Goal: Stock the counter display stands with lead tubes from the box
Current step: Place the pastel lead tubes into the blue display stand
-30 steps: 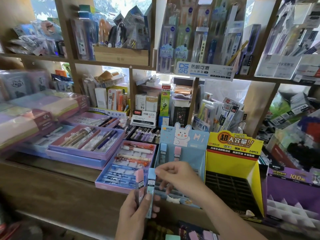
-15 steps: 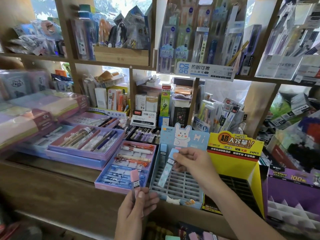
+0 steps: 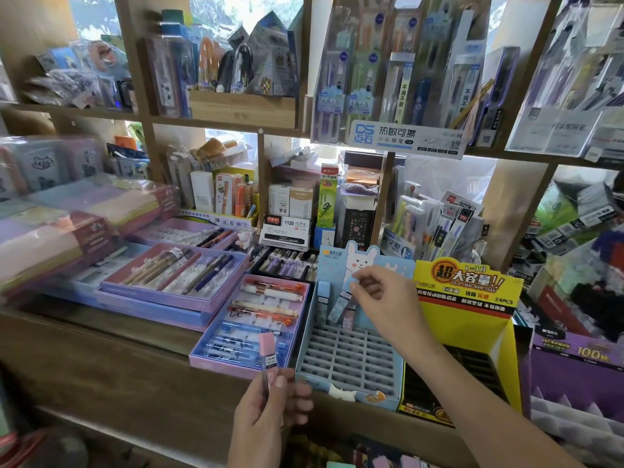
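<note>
Two lead tubes in play: blue tube [image 3: 340, 307] pinched in right hand [image 3: 381, 295], tilted over back row of blue stand [image 3: 351, 363]; pink tube [image 3: 268, 354] gripped upright in left hand [image 3: 266, 413], near the stand's front edge. Risk: going in tilted, it may jam btwn slots or knock what looks like a seated tube [image 3: 347, 320] just beside. Yellow stand [image 3: 469, 312] on the right and pen tray [image 3: 250, 332] on the left crowd the reach

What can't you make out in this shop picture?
All in the head view:
- Blue tube: its lower end blurs into the blue stand, so which slot it enters is unclear; the right hand covers its top.
- Pink tube in the left hand: label print too small.
- Spare tubes: cut off by the bottom edge.
- Yellow stand: slots dark, partly behind the right arm.
</note>
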`<action>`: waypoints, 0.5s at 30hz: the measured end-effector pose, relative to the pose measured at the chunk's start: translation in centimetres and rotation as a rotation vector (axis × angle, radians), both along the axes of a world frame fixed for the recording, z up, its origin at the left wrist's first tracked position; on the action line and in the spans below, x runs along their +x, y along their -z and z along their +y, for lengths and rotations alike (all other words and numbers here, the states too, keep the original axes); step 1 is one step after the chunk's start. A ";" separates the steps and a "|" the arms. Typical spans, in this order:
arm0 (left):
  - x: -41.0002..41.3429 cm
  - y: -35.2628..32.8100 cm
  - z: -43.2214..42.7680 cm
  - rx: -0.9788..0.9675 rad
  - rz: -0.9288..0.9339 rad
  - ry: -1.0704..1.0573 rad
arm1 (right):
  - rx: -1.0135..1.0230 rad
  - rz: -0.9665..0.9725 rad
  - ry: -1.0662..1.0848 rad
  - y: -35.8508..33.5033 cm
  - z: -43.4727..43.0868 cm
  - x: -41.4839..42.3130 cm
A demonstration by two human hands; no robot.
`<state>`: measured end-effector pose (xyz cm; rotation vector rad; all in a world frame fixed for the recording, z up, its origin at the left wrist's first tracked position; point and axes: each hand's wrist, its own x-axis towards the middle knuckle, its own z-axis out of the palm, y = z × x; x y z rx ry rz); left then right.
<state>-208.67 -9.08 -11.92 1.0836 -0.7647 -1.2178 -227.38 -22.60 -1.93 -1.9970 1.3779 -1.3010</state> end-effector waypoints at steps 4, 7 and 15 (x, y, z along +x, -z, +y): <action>0.0 0.1 0.0 0.001 -0.019 0.013 | -0.010 0.049 0.001 0.6 -0.4 0.6; 0.1 0.2 0.0 -0.002 -0.028 0.010 | -0.023 0.071 -0.010 0.9 -0.6 0.8; 0.1 0.6 -0.2 0.002 -0.019 -0.002 | -0.003 0.130 -0.040 1.1 -1.0 0.7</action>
